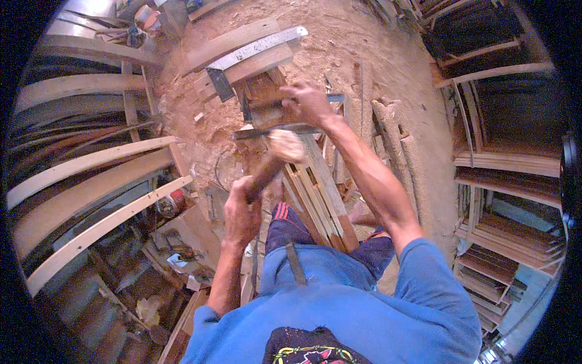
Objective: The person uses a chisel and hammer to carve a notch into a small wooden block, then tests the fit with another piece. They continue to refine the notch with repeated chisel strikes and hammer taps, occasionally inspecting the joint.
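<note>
My left hand [241, 212] is wrapped round the dark handle of a wooden mallet [286, 145], whose pale head is smeared by motion. The mallet head is over the far end of several slotted wooden strips [312, 197], lying lengthwise between my legs. Farther off, my right hand [309, 104] has its fingers curled beside a dark bar; what they grip is hidden by blur. Just below it, another dark metal bar [273, 131] crosses the work. A try square [254, 50] with a steel blade and dark stock rests on wooden boards beyond.
Sawdust and shavings cover the floor [339, 45]. Long boards [91, 161] lean along the left side, above a red and grey round tool [171, 203]. Rough slabs [397, 145] lie to the right of my right arm. Stacked wooden frames [506, 164] line the right side.
</note>
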Available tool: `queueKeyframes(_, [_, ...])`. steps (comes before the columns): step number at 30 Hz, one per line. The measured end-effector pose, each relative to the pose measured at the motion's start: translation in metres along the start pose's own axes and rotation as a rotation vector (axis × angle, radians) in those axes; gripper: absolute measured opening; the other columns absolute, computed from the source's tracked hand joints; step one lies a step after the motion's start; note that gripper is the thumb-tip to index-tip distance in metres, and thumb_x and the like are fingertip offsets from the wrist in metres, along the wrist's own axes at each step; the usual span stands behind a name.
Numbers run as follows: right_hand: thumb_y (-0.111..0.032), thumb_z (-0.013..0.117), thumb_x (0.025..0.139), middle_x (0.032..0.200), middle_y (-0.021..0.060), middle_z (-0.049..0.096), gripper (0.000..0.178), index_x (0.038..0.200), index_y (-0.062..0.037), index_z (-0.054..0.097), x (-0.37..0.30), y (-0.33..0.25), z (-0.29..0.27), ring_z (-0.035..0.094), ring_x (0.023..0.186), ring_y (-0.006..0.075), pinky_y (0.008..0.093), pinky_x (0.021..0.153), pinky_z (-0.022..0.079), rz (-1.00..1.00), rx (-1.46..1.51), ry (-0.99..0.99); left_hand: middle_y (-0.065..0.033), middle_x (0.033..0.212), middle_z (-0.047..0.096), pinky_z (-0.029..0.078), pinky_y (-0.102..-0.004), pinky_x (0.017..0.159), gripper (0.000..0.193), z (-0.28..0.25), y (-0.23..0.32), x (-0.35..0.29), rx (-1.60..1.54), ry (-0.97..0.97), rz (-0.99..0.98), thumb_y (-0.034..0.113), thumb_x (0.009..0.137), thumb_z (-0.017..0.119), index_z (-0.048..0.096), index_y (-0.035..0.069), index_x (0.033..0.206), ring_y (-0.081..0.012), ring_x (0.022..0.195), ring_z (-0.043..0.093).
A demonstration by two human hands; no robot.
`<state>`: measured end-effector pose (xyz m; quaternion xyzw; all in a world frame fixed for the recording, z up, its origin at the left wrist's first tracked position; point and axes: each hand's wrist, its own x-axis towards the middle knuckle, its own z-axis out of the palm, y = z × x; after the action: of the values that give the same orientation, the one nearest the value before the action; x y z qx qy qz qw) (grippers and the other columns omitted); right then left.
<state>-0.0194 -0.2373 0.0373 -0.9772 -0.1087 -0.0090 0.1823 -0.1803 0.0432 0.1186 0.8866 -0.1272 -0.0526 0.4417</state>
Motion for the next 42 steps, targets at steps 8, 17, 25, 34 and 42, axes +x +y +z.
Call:
queueKeyframes(8, [-0.063,0.072,0.082,0.092,0.0025,0.064,0.054,0.113,-0.0204,0.060,-0.209,-0.109,-0.225,0.059,0.086,0.0183,0.0389,0.090,0.039,-0.089,1.807,0.412,-0.0088,0.091,0.058,0.053,-0.0411,0.077,0.026,0.074,0.120,0.024,-0.224,-0.155,0.572,0.018,0.082,0.064,0.059,0.011,0.107,-0.0270,0.088,0.064])
queueKeyframes(17, [-0.031,0.051,0.102,0.065,0.0038,0.067,0.022,0.092,-0.0125,0.056,-0.247,-0.092,-0.238,0.059,0.051,0.0143,0.0312,0.068,0.055,-0.223,1.554,0.375,-0.0068,0.075,0.053,0.046,-0.0380,0.064,0.018,0.134,0.151,0.012,-0.448,-0.112,0.539,0.022,0.081,0.070,0.058,0.009,0.081,-0.0245,0.072,0.058])
queueKeyframes(25, [-0.025,0.047,0.101,0.052,0.0007,0.050,0.018,0.088,-0.0121,0.049,-0.238,-0.111,-0.201,0.045,0.047,0.0134,0.0350,0.069,0.043,0.108,1.615,0.669,-0.0098,0.078,0.056,0.046,-0.0409,0.065,0.028,0.146,0.125,0.010,-0.454,-0.180,0.418,0.020,0.072,0.078,0.057,0.007,0.085,-0.0305,0.074,0.057])
queueKeyframes(34, [-0.049,0.040,0.105,0.099,0.0082,0.048,0.049,0.129,-0.0081,0.049,-0.199,-0.143,-0.201,0.052,0.089,0.0200,0.0452,0.093,0.045,0.389,1.344,0.845,-0.0117,0.072,0.055,0.047,-0.0432,0.061,0.025,0.143,0.132,0.025,-0.516,0.021,0.248,0.020,0.080,0.076,0.055,0.007,0.081,-0.0331,0.068,0.060])
queueKeyframes(42, [-0.043,0.053,0.102,0.085,0.0149,0.056,0.043,0.091,-0.0025,0.058,-0.145,-0.144,-0.229,0.061,0.074,0.0225,0.0389,0.073,0.056,0.169,0.535,0.485,-0.0164,0.063,0.057,0.049,-0.0447,0.055,0.025,0.126,0.124,0.050,-0.635,-0.070,0.053,0.018,0.082,0.073,0.054,0.007,0.071,-0.0368,0.061,0.064])
